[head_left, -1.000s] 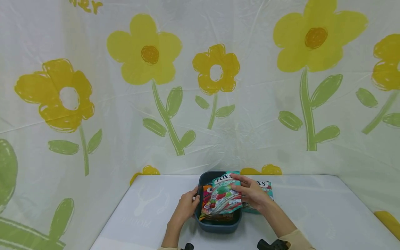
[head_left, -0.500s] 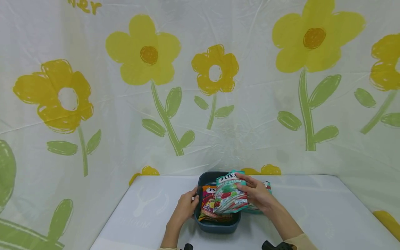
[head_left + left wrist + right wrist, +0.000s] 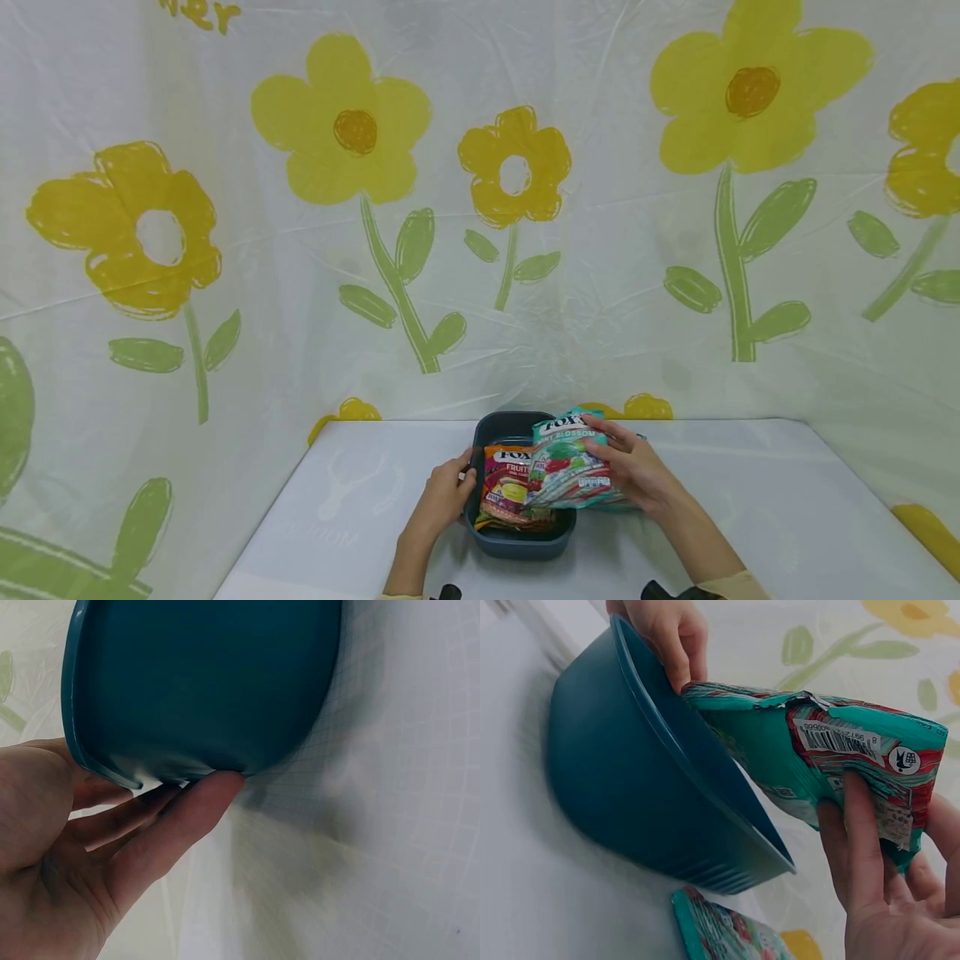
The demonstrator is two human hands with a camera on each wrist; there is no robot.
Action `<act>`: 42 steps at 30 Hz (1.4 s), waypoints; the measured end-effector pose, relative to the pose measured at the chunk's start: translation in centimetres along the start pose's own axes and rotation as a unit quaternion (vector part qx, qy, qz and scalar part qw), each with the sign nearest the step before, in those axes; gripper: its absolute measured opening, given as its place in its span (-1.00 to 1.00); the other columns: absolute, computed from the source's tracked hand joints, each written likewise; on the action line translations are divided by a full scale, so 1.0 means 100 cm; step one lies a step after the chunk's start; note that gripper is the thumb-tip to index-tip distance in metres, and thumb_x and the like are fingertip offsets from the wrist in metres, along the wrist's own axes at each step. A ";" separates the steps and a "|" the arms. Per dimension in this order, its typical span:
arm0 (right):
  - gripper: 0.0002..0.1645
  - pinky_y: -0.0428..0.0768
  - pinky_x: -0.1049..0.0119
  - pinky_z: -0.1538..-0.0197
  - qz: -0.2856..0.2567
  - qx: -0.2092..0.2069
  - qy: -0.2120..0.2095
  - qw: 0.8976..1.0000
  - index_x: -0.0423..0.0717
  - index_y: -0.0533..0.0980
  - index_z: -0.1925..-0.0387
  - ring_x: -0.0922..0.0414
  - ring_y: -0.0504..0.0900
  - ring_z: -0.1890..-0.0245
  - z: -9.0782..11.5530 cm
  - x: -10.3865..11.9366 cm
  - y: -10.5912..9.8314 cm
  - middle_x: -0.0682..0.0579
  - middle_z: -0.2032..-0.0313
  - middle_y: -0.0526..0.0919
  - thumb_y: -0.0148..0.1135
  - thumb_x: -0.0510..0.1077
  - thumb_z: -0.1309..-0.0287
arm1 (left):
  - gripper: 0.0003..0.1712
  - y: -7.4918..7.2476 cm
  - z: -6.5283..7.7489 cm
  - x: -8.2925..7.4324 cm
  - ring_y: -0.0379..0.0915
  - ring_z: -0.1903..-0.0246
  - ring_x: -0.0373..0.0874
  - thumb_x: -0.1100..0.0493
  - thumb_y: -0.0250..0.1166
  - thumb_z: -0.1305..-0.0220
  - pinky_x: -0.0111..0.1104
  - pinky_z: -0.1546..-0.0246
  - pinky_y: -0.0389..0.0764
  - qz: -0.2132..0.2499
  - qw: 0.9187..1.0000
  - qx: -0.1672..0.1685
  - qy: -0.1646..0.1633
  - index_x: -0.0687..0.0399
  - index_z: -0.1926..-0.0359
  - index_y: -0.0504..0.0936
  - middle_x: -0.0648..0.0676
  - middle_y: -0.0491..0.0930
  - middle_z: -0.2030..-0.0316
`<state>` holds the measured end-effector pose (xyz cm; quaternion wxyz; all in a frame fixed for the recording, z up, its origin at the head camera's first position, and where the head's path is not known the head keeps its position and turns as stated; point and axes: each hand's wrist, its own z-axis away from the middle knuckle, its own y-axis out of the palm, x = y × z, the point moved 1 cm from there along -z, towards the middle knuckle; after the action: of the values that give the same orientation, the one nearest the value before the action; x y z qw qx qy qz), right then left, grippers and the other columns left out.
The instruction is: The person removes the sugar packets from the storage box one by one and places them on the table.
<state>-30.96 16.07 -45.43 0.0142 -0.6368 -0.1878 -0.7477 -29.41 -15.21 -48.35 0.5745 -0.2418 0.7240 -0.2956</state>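
A dark blue-teal plastic bin (image 3: 517,547) stands on the white table. At its left side, my left hand (image 3: 446,490) grips the wall near the rim; in the left wrist view the thumb of that hand (image 3: 127,855) presses the bin's outer wall (image 3: 202,682). My right hand (image 3: 636,471) holds a teal Fox's candy bag (image 3: 564,468), tilted, over the bin's right rim. Its barcode side faces the right wrist view. Inside the bin lies a red and orange Fox's candy bag (image 3: 504,496), partly covered by the teal one.
A second teal candy bag (image 3: 731,930) lies on the table just right of the bin, mostly hidden in the head view. The white table (image 3: 360,508) ends at a flower-printed curtain (image 3: 615,333) behind.
My right hand has moved the teal candy bag to the right, from above the bin's middle to its right rim. More of the red bag shows. The left hand stays at the bin.
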 end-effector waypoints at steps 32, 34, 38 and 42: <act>-0.41 0.66 0.30 -0.02 -0.035 -0.064 -0.028 0.997 0.40 0.32 -0.38 0.19 0.56 0.00 0.034 0.010 -0.069 0.19 -0.19 0.29 0.12 -0.08 -0.39 | -0.45 0.001 -0.001 0.000 0.60 0.22 -0.12 0.19 0.09 -0.45 -0.23 0.19 0.73 0.014 1.000 0.005 0.001 0.34 -0.37 0.33 0.31 0.60 -0.08; -0.42 0.66 0.30 -0.02 -0.042 -0.063 -0.030 0.997 0.43 0.33 -0.37 0.20 0.57 0.01 0.036 0.011 -0.073 0.22 -0.16 0.31 0.11 -0.08 -0.39 | -0.45 0.001 0.000 0.000 0.61 0.21 -0.12 0.19 0.09 -0.45 -0.23 0.19 0.73 0.014 1.000 0.004 0.001 0.35 -0.37 0.33 0.31 0.60 -0.08; -0.44 0.66 0.32 -0.01 -0.056 -0.070 -0.025 0.996 0.47 0.36 -0.33 0.20 0.57 0.02 0.039 0.012 -0.079 0.26 -0.13 0.35 0.12 -0.07 -0.39 | -0.45 0.001 0.001 0.000 0.62 0.21 -0.10 0.19 0.09 -0.45 -0.23 0.19 0.74 0.012 1.000 0.002 -0.002 0.35 -0.37 0.33 0.31 0.60 -0.08; -0.45 0.66 0.33 -0.01 -0.076 -0.067 -0.026 0.995 0.46 0.38 -0.31 0.22 0.58 0.02 0.042 0.012 -0.084 0.29 -0.10 0.41 0.10 -0.10 -0.40 | -0.46 0.001 0.001 -0.001 0.63 0.21 -0.09 0.20 0.09 -0.44 -0.20 0.18 0.74 0.009 1.000 0.001 -0.002 0.34 -0.36 0.34 0.32 0.60 -0.08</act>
<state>-29.43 25.37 -46.03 -0.0899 -0.6393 -0.1856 -0.7408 -29.31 -15.09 -48.42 0.5789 -0.2360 0.7244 -0.2904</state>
